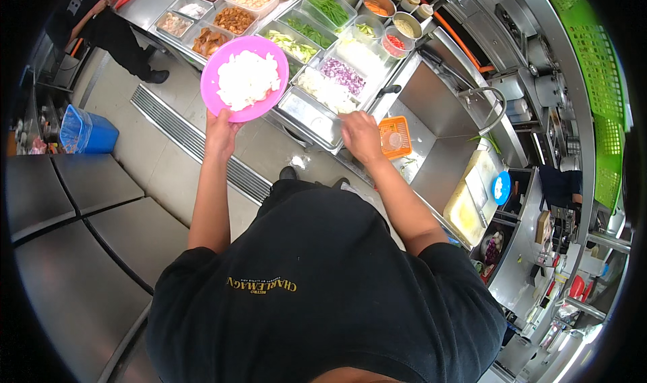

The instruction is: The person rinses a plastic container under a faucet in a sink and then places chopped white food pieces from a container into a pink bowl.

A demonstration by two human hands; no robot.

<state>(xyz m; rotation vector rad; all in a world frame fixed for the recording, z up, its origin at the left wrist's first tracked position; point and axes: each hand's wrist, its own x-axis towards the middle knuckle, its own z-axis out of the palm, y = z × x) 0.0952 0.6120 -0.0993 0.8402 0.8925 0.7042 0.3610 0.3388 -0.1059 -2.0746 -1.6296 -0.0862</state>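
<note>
My left hand (221, 132) grips the near rim of a pink plastic plate (210, 79), thumb on top. A heap of chopped white food (248, 79), overexposed, lies on the plate. My right hand (361, 136) is at the corner of a flat stainless-steel lid or pan (311, 116) on the prep counter. Its fingertips are bent and partly hidden, so whether they grip the edge is unclear. Just beyond them are containers of chopped white vegetable (328, 92) and diced purple onion (343, 76).
Tubs of sliced greens (293, 45) and cooked meat pieces (235, 19) line the counter. Right of it are a steel sink (440, 158) with an orange basket (403, 153), then a cutting board (457, 213) bearing a cleaver (476, 191). Another person (116, 39) stands at upper left.
</note>
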